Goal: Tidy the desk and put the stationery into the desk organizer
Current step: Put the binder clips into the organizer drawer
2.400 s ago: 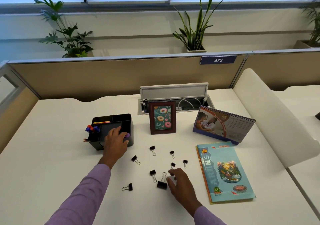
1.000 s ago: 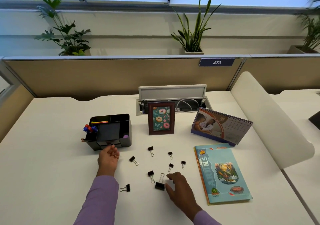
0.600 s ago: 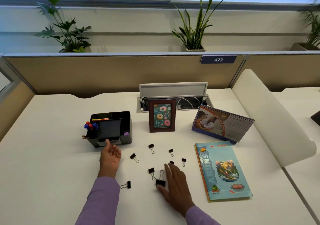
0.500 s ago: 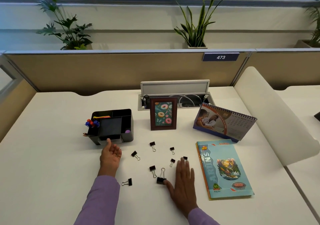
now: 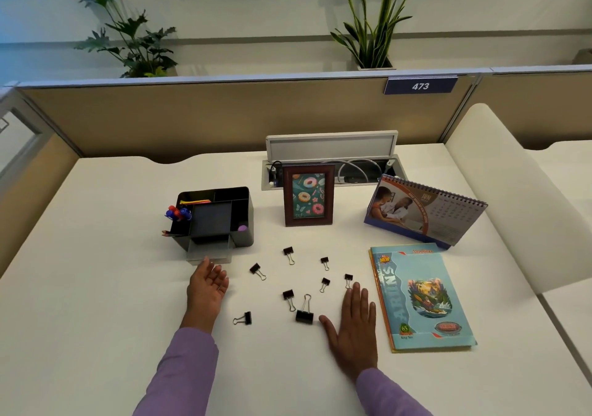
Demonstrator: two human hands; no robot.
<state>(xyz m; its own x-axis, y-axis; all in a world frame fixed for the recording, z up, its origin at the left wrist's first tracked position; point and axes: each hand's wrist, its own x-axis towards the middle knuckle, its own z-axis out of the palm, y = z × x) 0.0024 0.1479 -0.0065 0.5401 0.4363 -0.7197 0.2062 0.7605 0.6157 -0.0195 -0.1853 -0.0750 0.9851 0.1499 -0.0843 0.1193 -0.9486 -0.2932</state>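
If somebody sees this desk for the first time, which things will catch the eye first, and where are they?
The black binder clips scattered over the white desk between the two hands stand out first. At the left stands the black desk organizer, its small drawer pulled out toward the left hand. On the right lies a blue book, with a desk calendar and a framed doughnut picture behind.

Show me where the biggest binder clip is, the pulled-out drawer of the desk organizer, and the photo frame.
biggest binder clip [image 5: 304, 317], head view, on its black body.
drawer [image 5: 209, 249], head view, on its pulled-out tray.
photo frame [image 5: 308, 195], head view, on the doughnut picture.
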